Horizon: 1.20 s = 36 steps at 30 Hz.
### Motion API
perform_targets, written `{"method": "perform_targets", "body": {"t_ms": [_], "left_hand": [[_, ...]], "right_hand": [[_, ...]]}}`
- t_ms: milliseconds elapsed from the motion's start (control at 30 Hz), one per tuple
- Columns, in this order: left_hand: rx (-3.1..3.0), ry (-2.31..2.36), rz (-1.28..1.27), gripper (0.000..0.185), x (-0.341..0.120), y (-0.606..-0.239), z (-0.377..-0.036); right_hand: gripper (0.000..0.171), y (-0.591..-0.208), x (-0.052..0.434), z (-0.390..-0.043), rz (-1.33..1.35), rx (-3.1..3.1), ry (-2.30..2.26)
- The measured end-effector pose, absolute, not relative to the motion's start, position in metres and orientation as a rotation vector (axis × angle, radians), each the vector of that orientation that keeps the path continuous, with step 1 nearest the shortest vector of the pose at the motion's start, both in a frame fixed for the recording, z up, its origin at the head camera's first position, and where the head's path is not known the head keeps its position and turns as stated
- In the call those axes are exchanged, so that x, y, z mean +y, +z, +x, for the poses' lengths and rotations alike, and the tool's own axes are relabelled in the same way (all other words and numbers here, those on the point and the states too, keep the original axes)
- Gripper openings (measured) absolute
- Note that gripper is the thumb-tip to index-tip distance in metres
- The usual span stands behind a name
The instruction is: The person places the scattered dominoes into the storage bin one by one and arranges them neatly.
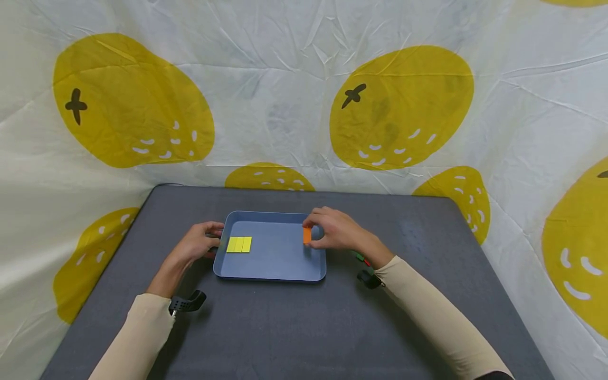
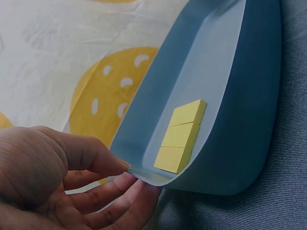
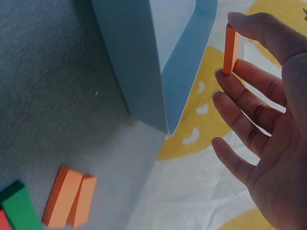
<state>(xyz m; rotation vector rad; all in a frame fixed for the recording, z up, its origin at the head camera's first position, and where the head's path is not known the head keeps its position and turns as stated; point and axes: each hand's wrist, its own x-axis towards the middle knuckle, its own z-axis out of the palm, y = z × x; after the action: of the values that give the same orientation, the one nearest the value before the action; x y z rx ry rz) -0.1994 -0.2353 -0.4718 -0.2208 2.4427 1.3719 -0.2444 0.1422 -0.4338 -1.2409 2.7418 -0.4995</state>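
A blue-grey tray (image 1: 275, 258) lies on the table, and three yellow blocks (image 1: 239, 244) sit side by side in its left part. At the tray's left end, my left hand (image 1: 196, 243) pinches the rim, with the thumb on the edge and the fingers outside, as the left wrist view shows. Over the right end of the tray, my right hand (image 1: 337, 230) holds a thin orange block (image 3: 230, 50) between thumb and fingertips. The other fingers of that hand are spread apart in the right wrist view.
Two more orange blocks (image 3: 63, 197) lie on the table beyond the tray's right side. Near them are a green block (image 3: 22, 206) and a red block (image 3: 3, 223), partly cut off. A white cloth (image 1: 280, 121) with yellow fruit prints hangs behind the dark table (image 1: 285, 332).
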Motion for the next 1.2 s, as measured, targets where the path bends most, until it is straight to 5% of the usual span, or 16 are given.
{"method": "perform_targets", "body": {"t_ms": [1200], "left_hand": [[2.432, 1.376, -0.202, 0.053, -0.238, -0.474, -0.202]], "right_hand": [[0.042, -0.441, 0.055, -0.258, -1.43, 2.632, -0.345]]}}
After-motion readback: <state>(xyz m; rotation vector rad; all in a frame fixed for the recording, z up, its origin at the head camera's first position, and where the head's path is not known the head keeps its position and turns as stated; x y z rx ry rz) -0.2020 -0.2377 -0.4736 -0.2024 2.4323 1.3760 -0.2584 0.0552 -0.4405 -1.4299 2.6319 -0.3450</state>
